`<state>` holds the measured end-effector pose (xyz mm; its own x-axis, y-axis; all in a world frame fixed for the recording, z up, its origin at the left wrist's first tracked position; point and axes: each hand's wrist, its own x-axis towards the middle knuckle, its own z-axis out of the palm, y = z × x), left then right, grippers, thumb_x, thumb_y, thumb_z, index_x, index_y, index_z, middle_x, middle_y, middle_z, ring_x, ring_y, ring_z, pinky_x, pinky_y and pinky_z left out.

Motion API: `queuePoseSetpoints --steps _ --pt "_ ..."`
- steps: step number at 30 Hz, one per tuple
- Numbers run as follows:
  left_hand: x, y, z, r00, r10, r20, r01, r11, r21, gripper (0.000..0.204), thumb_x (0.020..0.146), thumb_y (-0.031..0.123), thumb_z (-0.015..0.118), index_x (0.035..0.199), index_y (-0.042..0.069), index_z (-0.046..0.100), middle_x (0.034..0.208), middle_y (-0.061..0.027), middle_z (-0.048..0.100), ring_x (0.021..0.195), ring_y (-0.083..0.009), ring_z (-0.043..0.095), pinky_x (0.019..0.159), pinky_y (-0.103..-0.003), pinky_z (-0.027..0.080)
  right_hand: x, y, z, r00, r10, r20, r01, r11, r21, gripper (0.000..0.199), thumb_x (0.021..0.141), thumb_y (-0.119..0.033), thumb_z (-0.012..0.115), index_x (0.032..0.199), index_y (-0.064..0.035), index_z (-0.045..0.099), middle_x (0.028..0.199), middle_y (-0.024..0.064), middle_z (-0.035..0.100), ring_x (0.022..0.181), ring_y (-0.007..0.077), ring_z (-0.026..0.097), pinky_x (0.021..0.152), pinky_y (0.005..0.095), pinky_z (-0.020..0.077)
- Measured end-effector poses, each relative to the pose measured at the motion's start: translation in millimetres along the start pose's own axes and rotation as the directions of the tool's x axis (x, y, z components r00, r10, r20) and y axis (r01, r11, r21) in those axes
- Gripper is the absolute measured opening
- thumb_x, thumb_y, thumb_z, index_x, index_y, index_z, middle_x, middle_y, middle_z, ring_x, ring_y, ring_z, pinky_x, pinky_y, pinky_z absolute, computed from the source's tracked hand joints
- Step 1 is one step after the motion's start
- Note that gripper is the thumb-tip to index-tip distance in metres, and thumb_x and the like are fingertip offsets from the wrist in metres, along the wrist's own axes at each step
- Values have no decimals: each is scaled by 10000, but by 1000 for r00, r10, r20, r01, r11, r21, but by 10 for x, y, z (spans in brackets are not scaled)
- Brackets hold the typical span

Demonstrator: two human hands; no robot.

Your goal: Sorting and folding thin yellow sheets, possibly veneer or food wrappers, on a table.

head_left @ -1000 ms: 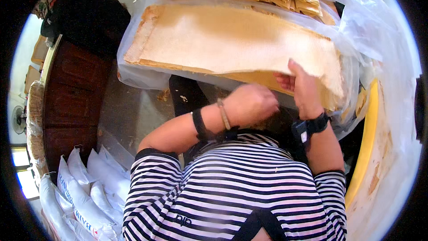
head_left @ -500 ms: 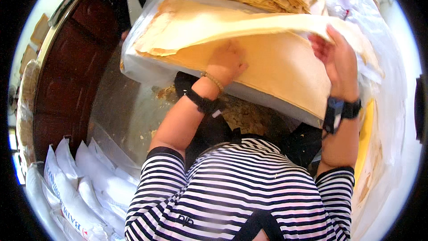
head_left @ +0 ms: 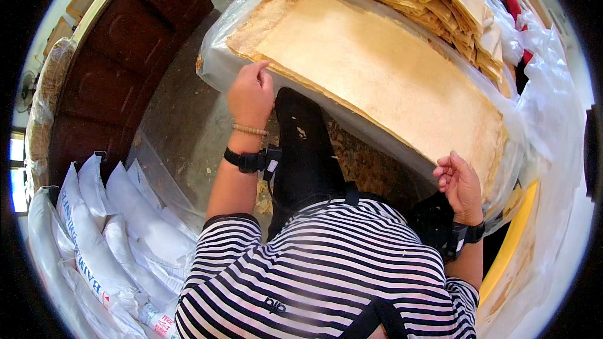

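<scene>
A long, thin tan sheet (head_left: pixel 370 56) lies flat on top of a stack of similar sheets, its edges rough and darker brown. My left hand (head_left: pixel 251 95) is at the near edge toward the stack's left end, thumb and forefinger closed on the sheet's rim. At the near right corner, my right hand (head_left: pixel 460 187) has its fingers curled at the same edge, thumb uppermost. Clear plastic wrapping (head_left: pixel 217 56) spreads out beneath and around the stack. The fingertips' exact grip is partly hidden.
Beyond the stack rises a pile of folded tan sheets (head_left: pixel 433 0). Plump white sacks (head_left: pixel 141 213) lie at lower left beside a dark red-brown panelled wooden front (head_left: pixel 100 75). A yellow strip (head_left: pixel 515 238) stands at right, and scraps litter the floor (head_left: pixel 188 113).
The lifted, bowed top sheet has come down flat on the stack. My left hand has come out from under it to the near left edge; my right hand has dropped nearer me.
</scene>
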<state>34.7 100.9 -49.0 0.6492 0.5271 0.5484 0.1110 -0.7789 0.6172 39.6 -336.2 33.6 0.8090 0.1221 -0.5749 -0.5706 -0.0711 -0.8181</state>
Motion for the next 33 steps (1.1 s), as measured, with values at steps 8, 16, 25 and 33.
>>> queuePoseSetpoints --steps 8,16,25,33 --pt "97 -67 187 994 90 56 -99 980 174 166 859 155 621 984 147 730 894 -95 693 781 -306 669 663 -403 537 224 -286 806 835 -521 175 544 739 -397 271 970 -216 605 1059 26 690 851 88 723 718 123 649 662 250 529" --pt "418 597 201 821 -245 516 196 969 148 319 935 353 614 994 77 763 938 -173 712 864 -325 683 758 -408 539 868 -171 2016 351 -833 429 677 -91 -731 468 870 -290 698 1227 0 614 1209 163 653 1142 320 600 959 386 490" --pt "160 576 832 805 448 388 -406 894 -191 385 914 270 602 1276 144 643 1264 -131 647 1110 -327 626 923 -396 503 1079 -530 1690 537 -819 202 518 131 -845 296 920 -270 647 1093 -39 714 907 195 696 854 318 688 753 416 539" --pt "57 667 807 736 374 565 -517 849 112 443 976 384 500 1385 216 537 1506 -73 447 1422 -271 360 1132 -461 308 82 -1028 653 439 -833 -338 697 552 -457 428 1040 -313 514 1223 53 641 1079 115 727 983 188 693 863 285 539"
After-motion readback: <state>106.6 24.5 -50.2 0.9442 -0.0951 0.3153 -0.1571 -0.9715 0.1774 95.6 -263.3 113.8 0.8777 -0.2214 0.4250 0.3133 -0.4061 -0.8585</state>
